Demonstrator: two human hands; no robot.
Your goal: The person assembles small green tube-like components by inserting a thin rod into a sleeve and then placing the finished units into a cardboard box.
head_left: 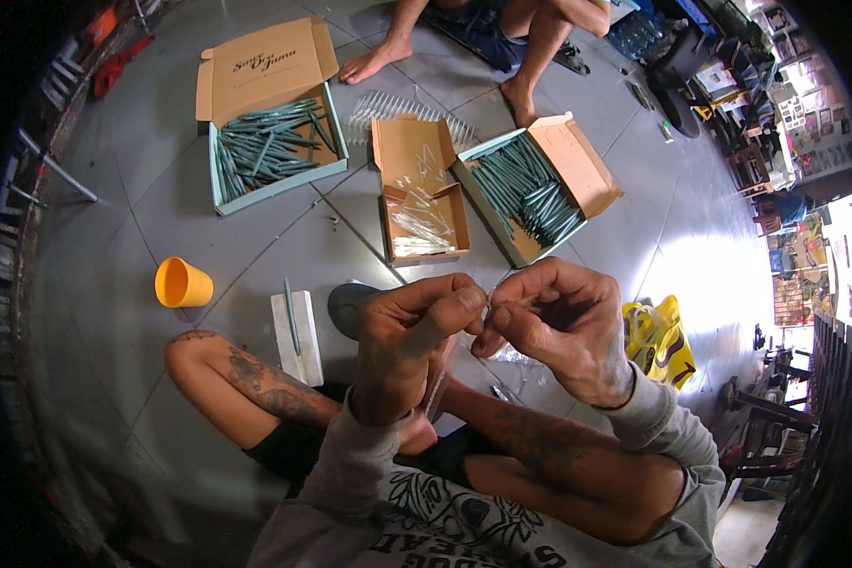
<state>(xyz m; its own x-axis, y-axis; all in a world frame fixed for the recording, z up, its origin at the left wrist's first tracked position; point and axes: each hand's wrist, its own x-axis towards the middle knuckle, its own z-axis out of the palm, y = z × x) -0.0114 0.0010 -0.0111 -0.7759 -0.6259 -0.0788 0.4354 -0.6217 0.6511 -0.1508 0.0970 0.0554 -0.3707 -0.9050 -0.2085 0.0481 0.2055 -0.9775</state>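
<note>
A: Why this layout?
B: Left of the hands: yellow cup (184,283); open box (284,186), lid back, likely for reach; white block (303,352), perhaps a rest for one slim green stick (292,317). Left hand (417,327) and right hand (568,331) pinch a tiny clear piece (488,306) between them, probably for precision.
A: Materials?
B: Cup smooth, tapered; box folded card; block flat-topped; piece's material unclear; bag (669,343), right of hands, crumpled, glossy.

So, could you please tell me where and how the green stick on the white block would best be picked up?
Probably by the far end of the green stick, coming from above, thumb and finger on either long side. It is thin and lies lengthwise on the white block, and that end appears to jut past the block, leaving room to pinch.
</note>
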